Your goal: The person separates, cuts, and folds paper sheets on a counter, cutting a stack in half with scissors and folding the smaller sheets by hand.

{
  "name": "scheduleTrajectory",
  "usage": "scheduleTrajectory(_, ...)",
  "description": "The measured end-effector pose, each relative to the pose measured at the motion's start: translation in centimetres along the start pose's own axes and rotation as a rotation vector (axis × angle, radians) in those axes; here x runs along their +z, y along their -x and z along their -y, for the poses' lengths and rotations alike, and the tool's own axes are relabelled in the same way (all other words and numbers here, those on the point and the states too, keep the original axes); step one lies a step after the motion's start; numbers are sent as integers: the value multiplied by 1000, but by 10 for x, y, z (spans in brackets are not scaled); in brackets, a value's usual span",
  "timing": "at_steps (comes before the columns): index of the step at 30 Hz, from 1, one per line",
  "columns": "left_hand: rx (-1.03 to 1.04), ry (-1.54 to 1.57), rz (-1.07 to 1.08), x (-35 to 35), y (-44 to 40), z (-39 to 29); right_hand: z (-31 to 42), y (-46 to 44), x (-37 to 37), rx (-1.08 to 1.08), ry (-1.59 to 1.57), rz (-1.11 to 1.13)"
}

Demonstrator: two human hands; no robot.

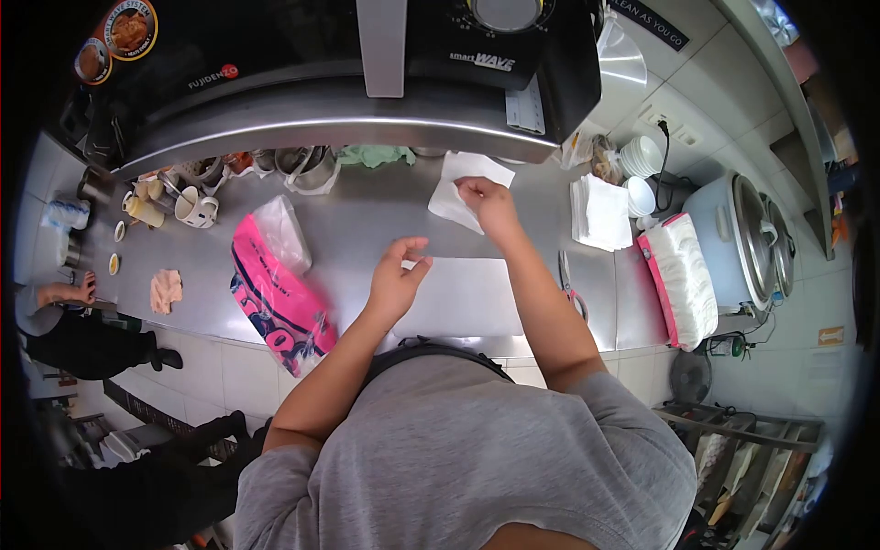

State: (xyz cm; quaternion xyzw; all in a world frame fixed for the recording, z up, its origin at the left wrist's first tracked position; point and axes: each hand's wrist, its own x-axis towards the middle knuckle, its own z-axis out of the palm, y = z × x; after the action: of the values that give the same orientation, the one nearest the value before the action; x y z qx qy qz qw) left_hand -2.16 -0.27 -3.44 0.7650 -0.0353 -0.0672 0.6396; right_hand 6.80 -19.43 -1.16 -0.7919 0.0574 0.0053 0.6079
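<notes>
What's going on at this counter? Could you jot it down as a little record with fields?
Left hand: looks empty, beside the pale sheet
Right hand: touching the white napkin; grip unclear
Left of hands: pink package
Right of hands: napkin stack, scissors
Beyond hands: black appliance

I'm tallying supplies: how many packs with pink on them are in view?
2: a mostly pink pack left of the left hand, and a white pack with a pink edge right of the scissors. Others could be hidden.
</notes>
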Motion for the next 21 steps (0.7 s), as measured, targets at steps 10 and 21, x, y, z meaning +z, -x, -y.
scheduleTrajectory(10,9,592,292,21,9,-63,41,100,-1,161,-601,122)
scheduleTrajectory(21,-286,744,331,20,22,-49,32,126,-12,231,-675,191)
